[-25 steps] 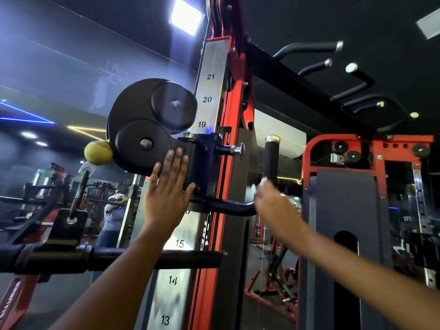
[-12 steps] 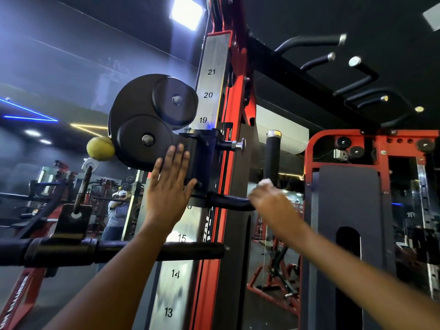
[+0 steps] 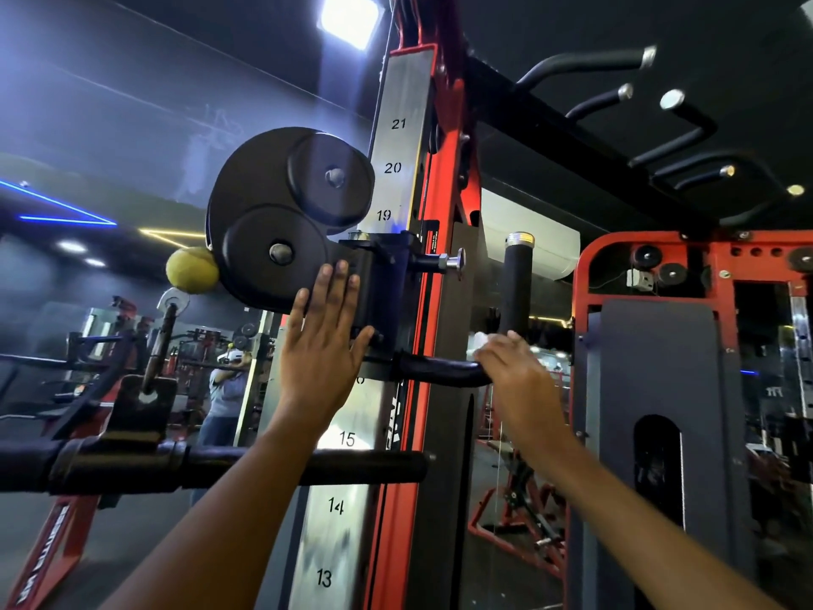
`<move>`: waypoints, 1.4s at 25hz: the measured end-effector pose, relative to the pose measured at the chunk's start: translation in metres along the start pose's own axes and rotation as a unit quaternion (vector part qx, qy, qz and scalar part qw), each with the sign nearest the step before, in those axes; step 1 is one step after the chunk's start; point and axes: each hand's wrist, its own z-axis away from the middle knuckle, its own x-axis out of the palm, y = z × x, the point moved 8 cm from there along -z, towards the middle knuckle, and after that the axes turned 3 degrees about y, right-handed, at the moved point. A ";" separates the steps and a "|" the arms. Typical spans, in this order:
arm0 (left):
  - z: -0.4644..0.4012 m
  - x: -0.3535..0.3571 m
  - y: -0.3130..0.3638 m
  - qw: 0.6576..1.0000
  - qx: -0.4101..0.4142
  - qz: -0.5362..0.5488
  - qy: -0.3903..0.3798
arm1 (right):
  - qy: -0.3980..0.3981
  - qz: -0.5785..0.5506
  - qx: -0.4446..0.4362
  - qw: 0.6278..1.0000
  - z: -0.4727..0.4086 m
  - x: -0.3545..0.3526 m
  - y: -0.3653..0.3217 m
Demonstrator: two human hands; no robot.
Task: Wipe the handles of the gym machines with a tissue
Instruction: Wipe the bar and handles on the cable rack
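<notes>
Your left hand lies flat against the black pulley housing on the left of the red upright post. Its fingers are straight and spread, pointing upward, and they hold nothing; the hand seems to brace the carriage.

Right of that hand, the handle starts at the carriage and runs as a black bar level toward the right, at about the height of your left palm. At its far end it bends and rises as an upright padded grip with a metal cap on top.

Your right hand sits at that bend, fingers curled over the bar. A scrap of white tissue shows above the knuckles, pressed between the fingers and the base of the upright grip. How fully the fingers close around the bar is hidden by the back of the hand.

The right hand is the nearer one to the handle. From its fingers the level bar runs leftward and the upright grip runs straight up, so the next wipe likely follows one of those two lines.
</notes>
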 end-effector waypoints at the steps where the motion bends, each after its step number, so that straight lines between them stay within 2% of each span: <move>1: 0.000 0.001 0.000 1.000 0.001 -0.011 0.002 | 0.009 -0.030 0.025 0.999 0.001 0.010 -0.014; 3: 0.001 0.001 0.002 1.000 0.002 -0.030 0.005 | 0.016 -0.090 0.059 0.994 -0.012 0.025 -0.046; 5: 0.001 0.002 0.001 1.000 -0.002 -0.030 0.001 | -0.038 -0.143 0.083 0.985 -0.027 0.043 -0.064; 7: 0.001 0.002 0.000 1.000 -0.005 -0.022 -0.007 | -0.066 -0.116 -0.007 0.991 -0.027 0.049 -0.072; 9: 0.000 0.001 -0.001 1.000 -0.006 -0.021 -0.011 | -0.063 -0.061 -0.154 0.984 -0.009 0.038 -0.067; 10: 0.000 0.000 -0.001 1.000 -0.008 -0.023 -0.012 | -0.048 -0.034 -0.195 0.979 -0.001 0.032 -0.056; 12: 0.000 0.000 -0.001 1.000 -0.007 -0.018 -0.021 | -0.012 -0.007 -0.208 0.978 0.008 0.012 -0.027; 16: 0.000 0.000 -0.002 1.000 -0.009 0.007 -0.026 | 0.031 0.047 -0.193 0.980 -0.009 -0.021 0.016; 19: 0.001 0.002 -0.002 1.000 -0.013 0.002 -0.021 | 0.081 0.050 -0.086 0.992 -0.061 -0.046 0.046; 21: -0.001 0.002 -0.001 1.000 -0.010 0.009 -0.024 | 0.077 0.038 -0.033 0.996 -0.075 -0.051 0.053; 23: 0.000 0.001 -0.001 1.000 -0.008 0.009 -0.027 | 0.031 0.043 -0.038 0.998 -0.054 -0.038 0.040; 26: 0.001 -0.001 0.000 0.999 -0.005 0.001 -0.032 | -0.046 0.055 -0.134 0.988 0.004 -0.012 0.008; 28: 0.002 0.000 0.001 0.999 -0.002 0.000 -0.035 | -0.054 0.057 -0.170 0.982 -0.003 -0.016 0.010; 30: 0.001 0.001 0.001 0.999 -0.005 0.004 -0.037 | -0.018 0.073 -0.145 0.987 -0.047 -0.033 0.026; 32: 0.001 0.001 0.000 0.999 -0.011 0.015 -0.037 | 0.005 0.094 -0.067 0.993 -0.098 -0.050 0.051; 35: 0.000 0.000 0.000 0.999 -0.010 0.026 -0.035 | 0.042 0.049 -0.024 0.998 -0.116 -0.055 0.061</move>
